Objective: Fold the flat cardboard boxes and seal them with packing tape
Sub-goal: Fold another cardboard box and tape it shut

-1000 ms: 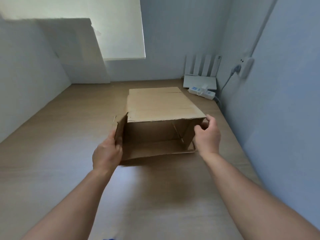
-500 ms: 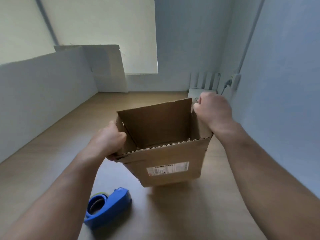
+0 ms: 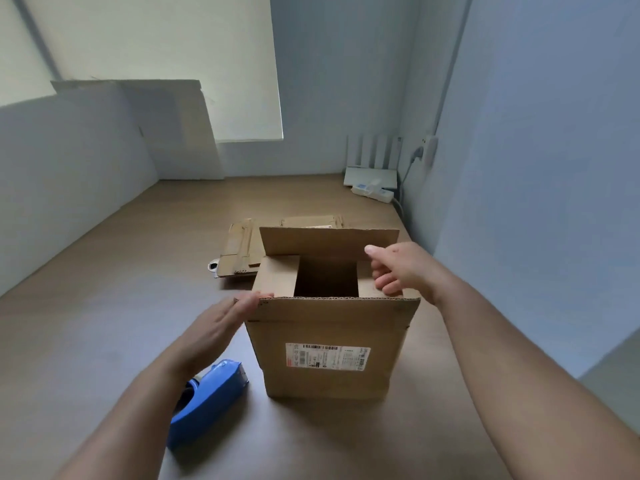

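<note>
The left hand [image 3: 221,320], fingers straight, touches the left flap [image 3: 278,277] of the cardboard box [image 3: 325,344]; the right hand [image 3: 401,271], fingers loosely bent, rests on the right flap [image 3: 367,289].

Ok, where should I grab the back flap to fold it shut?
Pinch the back flap by its free top edge, coming from above. It stands upright and that edge is clear, and the side flaps are already folded in below it.
</note>
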The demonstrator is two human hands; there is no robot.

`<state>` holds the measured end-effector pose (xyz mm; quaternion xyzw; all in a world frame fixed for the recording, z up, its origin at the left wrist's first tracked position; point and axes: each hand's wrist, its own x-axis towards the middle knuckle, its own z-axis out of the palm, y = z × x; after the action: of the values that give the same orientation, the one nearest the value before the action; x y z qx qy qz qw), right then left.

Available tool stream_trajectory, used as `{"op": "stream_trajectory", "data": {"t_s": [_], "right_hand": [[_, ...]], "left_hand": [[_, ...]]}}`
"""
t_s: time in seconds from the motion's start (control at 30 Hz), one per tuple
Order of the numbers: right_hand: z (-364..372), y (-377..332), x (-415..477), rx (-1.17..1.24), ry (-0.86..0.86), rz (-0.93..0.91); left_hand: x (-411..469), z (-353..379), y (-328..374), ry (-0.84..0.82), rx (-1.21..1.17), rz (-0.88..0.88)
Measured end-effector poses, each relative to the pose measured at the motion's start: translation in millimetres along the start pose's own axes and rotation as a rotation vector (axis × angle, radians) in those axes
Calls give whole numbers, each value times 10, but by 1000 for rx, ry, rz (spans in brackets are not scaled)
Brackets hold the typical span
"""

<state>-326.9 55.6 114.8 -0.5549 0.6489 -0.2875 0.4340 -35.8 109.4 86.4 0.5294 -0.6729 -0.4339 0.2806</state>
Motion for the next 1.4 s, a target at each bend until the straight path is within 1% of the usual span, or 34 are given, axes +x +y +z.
{"op": "stream_trajectory", "data": {"t_s": [0.07, 0.13, 0.17, 0.2, 0.23, 0.3, 0.33, 0.37, 0.43, 0.47, 0.57, 0.63, 0.73, 0.83, 0.9, 0.97, 1.03, 1.2, 1.33, 1.4], "right_hand": [[-79, 90, -59, 110, -60, -62], [-139, 230, -127, 124, -122, -139], [-146, 300, -164, 125, -124, -163], [-135, 367, -183, 108, -85, -184], [-106, 410, -192, 54, -7, -207], [-38, 443, -182, -168, 169, -237], [-2, 438, -162, -254, 233, -232], [34, 430, -137, -285, 277, -223], [81, 410, -71, -259, 329, -211], [98, 387, -43, -234, 333, -206], [114, 317, 3, -120, 371, -207], [113, 334, 4, -164, 428, -204], [171, 477, -20, -263, 407, -193], [218, 521, -67, -334, 426, -231], [205, 493, -106, -296, 395, -206], [182, 469, -193, -221, 316, -152], [146, 474, -287, -224, 264, -123], [170, 533, -321, -228, 274, -133], [187, 497, -211, -238, 275, -139], [175, 448, -152, -250, 292, -144]], "left_hand": [[55, 22, -63, 30, 143, -20], [179, 16, -132, 113, 205, -6], [246, 16, -146, 159, 212, -7], [306, 30, -152, 196, 222, -2], [369, 49, -182, 232, 249, 3], [468, 112, -240, 287, 297, -7], [502, 142, -268, 290, 256, -30], [521, 168, -286, 278, 172, -64], [544, 218, -325, 254, -14, -104], [541, 249, -327, 241, -69, -107], [552, 323, -371, 243, -126, -103], [557, 343, -393, 255, -133, -96], [584, 321, -418, 240, -139, -78], [610, 283, -368, 171, -141, -41], [615, 240, -321, 130, -157, -56], [590, 202, -285, 123, -147, -59], [502, 195, -270, 139, -118, -32], [279, 296, -431, 218, -5, -1], [477, 260, -408, 251, -33, -21], [607, 205, -361, 242, -4, -14]]}}
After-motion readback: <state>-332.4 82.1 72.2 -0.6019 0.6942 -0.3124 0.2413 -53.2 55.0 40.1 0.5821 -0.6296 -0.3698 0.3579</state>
